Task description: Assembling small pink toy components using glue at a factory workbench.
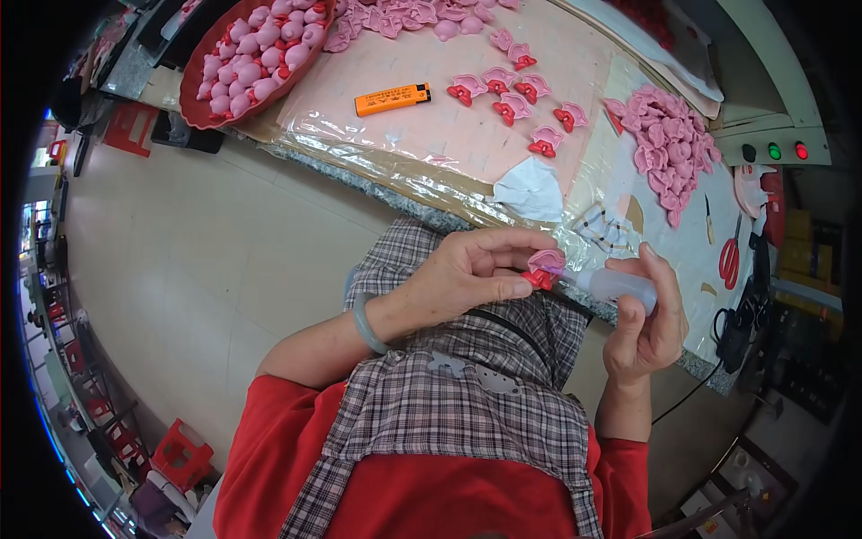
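Note:
Between the thumb and fingers of my left hand (471,269) is a small pink plastic piece with a red bow (544,269). My right hand (648,319) is wrapped round a translucent squeeze bottle (620,287), tilted sideways. Its narrow tip reaches the pink piece; whether it touches is too small to tell. Both hands are over the table's near edge, above my checked apron. Beyond them lie several pink pieces with red bows (512,108) and a crumpled white cloth (528,190).
A red basin (199,115) of round pink parts stands at the far left. An orange lighter (392,99) lies on the plastic-covered table. To the right are a heap of pink pieces (669,148), red-handled scissors (729,262) and a machine housing with coloured buttons (774,151).

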Tool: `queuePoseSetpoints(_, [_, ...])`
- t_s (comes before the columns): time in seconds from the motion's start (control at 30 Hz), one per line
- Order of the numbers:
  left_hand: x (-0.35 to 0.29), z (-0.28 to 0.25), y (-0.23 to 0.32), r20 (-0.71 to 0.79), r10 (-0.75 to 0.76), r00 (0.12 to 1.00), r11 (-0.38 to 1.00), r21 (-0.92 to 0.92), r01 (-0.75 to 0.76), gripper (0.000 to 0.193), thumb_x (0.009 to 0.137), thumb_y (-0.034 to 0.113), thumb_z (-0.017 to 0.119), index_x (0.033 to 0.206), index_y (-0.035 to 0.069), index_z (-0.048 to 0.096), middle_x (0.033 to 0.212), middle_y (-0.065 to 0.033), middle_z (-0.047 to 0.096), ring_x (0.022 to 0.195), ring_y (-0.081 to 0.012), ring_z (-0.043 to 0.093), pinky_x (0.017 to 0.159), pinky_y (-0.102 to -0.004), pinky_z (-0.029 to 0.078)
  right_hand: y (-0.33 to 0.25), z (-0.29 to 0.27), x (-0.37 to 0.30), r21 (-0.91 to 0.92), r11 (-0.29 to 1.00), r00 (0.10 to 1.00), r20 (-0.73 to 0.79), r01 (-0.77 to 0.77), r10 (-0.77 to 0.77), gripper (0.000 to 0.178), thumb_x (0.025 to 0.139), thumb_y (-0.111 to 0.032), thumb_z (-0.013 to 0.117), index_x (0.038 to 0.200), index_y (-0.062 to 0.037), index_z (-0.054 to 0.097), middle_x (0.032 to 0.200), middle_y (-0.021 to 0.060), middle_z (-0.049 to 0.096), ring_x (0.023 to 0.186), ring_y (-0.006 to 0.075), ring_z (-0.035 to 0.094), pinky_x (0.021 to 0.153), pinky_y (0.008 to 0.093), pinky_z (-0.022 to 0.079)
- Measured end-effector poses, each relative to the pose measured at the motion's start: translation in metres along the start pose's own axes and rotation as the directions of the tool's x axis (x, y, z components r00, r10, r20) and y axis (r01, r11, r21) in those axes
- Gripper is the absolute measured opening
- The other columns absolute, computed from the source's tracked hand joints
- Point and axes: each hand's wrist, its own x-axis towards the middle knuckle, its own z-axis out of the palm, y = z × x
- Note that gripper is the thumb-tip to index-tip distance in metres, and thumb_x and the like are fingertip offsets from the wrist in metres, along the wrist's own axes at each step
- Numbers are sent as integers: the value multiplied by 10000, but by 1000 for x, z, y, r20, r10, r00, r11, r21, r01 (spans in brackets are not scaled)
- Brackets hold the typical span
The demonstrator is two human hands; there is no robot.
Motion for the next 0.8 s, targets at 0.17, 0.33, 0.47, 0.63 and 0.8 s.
queuePoseSetpoints(0.17, [0, 0, 0, -5, -8, 1000, 1000, 1, 8, 521, 894, -27, 661, 1385, -11, 489, 1315, -104, 586, 1196, -172, 578, 1027, -303, 479, -1, 1, 3, -37, 999, 999, 12, 30, -30, 410, 972, -206, 623, 1244, 92, 550, 967, 208, 687, 763, 284, 711, 652, 342, 565])
queuePoseSetpoints(0.33, [0, -1, 1, -2, -25, 1000, 1000, 3, 25, 555, 892, 24, 693, 1400, -23, 474, 1354, -150, 570, 1252, -217, 556, 1049, -337, 471, -1, 1, 1, -26, 1000, 1000, -15, 16, -17, 423, 979, -234, 615, 1244, 90, 552, 920, 208, 688, 754, 276, 709, 648, 334, 560])
queuePoseSetpoints(0.47, [0, -1, 0, 0, -19, 1000, 1000, 9, 19, 547, 896, 36, 693, 1397, -23, 481, 1343, -151, 579, 1245, -217, 564, 1053, -341, 465, 0, 1, 2, -28, 1000, 1000, -31, 0, -1, 433, 985, -257, 606, 1245, 85, 555, 869, 202, 687, 743, 265, 705, 637, 321, 551])
queuePoseSetpoints(0.63, [0, -1, -1, 2, -15, 1000, 1000, 5, 15, 543, 896, 40, 694, 1394, -23, 485, 1341, -150, 581, 1239, -217, 569, 1055, -341, 463, 2, 3, 1, -31, 999, 999, -43, 12, -13, 432, 984, -255, 608, 1247, 84, 555, 871, 199, 691, 739, 264, 703, 634, 318, 548])
queuePoseSetpoints(0.8, [0, -1, 0, 2, -17, 1000, 1000, 3, 17, 542, 897, 40, 694, 1394, -23, 486, 1340, -150, 582, 1234, -215, 571, 1054, -341, 463, 2, 2, 3, -45, 999, 999, -37, 31, -32, 431, 981, -250, 613, 1246, 85, 553, 896, 203, 693, 743, 268, 705, 637, 319, 550])
